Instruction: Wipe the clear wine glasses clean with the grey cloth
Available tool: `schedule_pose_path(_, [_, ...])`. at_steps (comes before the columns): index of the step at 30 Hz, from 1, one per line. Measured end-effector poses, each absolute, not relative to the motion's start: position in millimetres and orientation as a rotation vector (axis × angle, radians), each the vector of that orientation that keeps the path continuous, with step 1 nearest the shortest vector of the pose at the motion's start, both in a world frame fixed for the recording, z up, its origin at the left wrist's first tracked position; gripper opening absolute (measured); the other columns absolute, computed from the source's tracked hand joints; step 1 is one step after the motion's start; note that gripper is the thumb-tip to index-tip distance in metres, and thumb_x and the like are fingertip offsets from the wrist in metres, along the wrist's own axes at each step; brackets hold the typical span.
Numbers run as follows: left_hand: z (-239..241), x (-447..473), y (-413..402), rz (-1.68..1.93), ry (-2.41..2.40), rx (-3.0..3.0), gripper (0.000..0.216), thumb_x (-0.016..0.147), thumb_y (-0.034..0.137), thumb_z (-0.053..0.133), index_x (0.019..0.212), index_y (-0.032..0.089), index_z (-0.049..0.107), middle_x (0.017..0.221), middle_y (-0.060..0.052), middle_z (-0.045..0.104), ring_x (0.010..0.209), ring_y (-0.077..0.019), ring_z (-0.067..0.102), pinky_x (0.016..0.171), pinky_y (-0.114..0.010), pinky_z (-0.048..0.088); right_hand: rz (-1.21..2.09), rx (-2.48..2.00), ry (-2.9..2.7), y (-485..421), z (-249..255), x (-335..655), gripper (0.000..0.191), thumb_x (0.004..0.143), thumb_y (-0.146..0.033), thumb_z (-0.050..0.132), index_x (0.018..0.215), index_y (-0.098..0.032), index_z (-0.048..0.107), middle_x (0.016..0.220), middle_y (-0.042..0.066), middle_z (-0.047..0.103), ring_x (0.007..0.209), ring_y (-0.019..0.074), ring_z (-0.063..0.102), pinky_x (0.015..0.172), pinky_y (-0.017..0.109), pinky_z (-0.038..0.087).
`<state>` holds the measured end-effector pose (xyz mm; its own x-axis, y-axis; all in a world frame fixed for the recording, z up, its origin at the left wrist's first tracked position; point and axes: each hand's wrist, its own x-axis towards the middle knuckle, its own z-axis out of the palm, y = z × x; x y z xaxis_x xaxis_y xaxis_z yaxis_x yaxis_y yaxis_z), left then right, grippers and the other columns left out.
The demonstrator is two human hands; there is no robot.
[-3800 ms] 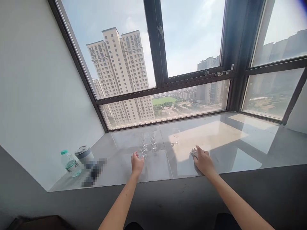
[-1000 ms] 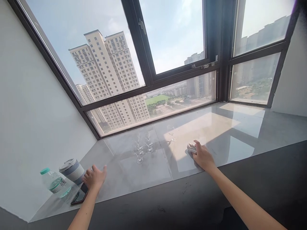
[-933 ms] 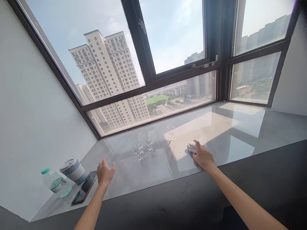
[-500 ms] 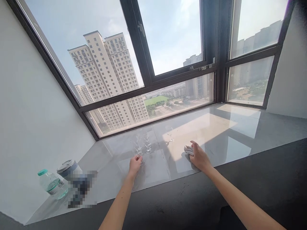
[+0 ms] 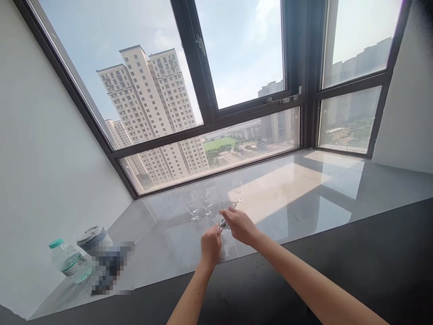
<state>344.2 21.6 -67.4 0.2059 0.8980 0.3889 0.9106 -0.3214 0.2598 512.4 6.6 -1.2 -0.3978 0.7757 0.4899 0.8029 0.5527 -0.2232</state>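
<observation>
In front of you, a dark-framed window (image 5: pixel 207 119) fills most of the view, and below it runs a grey tiled sill (image 5: pixel 152 271) with bright patches of sunlight on its right half. At the sill's left end, by the wall, stands a clear bottle (image 5: pixel 74 264) with a green cap; its label carries dark characters and a green band, too small for you to read. Just beside it is a lidded cup (image 5: pixel 93 238), partly covered by a pixelated patch, so you cannot read any marking there. Your right hand (image 5: pixel 241 225) and your left hand (image 5: pixel 211 243) meet near the sill's front edge. Several glasses (image 5: pixel 194 213) stand grouped just beyond, with one more glass (image 5: pixel 239 195) apart from them, to their right. Your left grip is narrow, around a small held glass (image 5: pixel 219 224) mostly hidden by your fingers. Your right grip is closed on a pale cloth (image 5: pixel 225 223) touching that glass.
</observation>
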Motion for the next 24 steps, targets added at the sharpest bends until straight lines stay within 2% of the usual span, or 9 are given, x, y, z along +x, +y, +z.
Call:
schedule_pose_path(6, [-70, 342, 22, -0.776, -1.689, -2.545, 0.032, 0.097, 0.027, 0.039, 0.113, 0.019, 0.065, 0.088, -0.014, 0.07, 0.085, -0.0264, 0.063, 0.07, -0.032, 0.039, 0.155, -1.266, -2.118, 33, 14, 523, 0.057, 0.062, 0.007, 0.048, 0.111, -0.022, 0.045, 0.087, 0.003, 0.053, 0.07, 0.0156, 0.046, 0.06, 0.026, 0.027])
schedule_pose_path(10, [-71, 344, 20, -0.788, -1.535, -2.661, 0.03, 0.097, 0.029, 0.037, 0.104, 0.023, 0.065, 0.085, -0.011, 0.068, 0.086, -0.0253, 0.062, 0.07, -0.032, 0.04, 0.321, -1.224, -1.999, 57, 13, 536, 0.055, 0.058, 0.005, 0.048, 0.104, -0.024, 0.039, 0.079, -0.003, 0.051, 0.067, 0.0126, 0.048, 0.06, 0.023, 0.03])
schedule_pose_path(15, [-71, 342, 22, -0.902, -1.512, -2.703, 0.031, 0.099, 0.029, 0.033, 0.099, 0.02, 0.064, 0.086, -0.01, 0.068, 0.083, -0.023, 0.062, 0.069, -0.03, 0.041, 0.479, -1.198, -1.82, 67, -6, 552, 0.047, 0.063, -0.001, 0.048, 0.1, -0.025, 0.031, 0.077, -0.005, 0.05, 0.065, 0.0118, 0.05, 0.059, 0.022, 0.035])
schedule_pose_path(19, [-70, 342, 23, -0.927, -1.51, -2.707, 0.029, 0.099, 0.026, 0.036, 0.103, 0.021, 0.064, 0.093, -0.01, 0.069, 0.088, -0.0229, 0.063, 0.072, -0.03, 0.042, 0.476, -1.187, -1.767, 51, -12, 558, 0.049, 0.063, -0.001, 0.046, 0.103, -0.025, 0.033, 0.079, -0.004, 0.048, 0.067, 0.0125, 0.046, 0.061, 0.023, 0.032])
schedule_pose_path(24, [-69, 342, 24, -0.897, -1.616, -2.568, 0.032, 0.098, 0.027, 0.036, 0.107, 0.019, 0.065, 0.088, -0.011, 0.068, 0.083, -0.0246, 0.062, 0.071, -0.032, 0.043, 0.474, -1.156, -1.784, 28, -5, 559, 0.054, 0.057, 0.002, 0.046, 0.103, -0.024, 0.04, 0.083, -0.002, 0.048, 0.068, 0.0128, 0.041, 0.063, 0.025, 0.027])
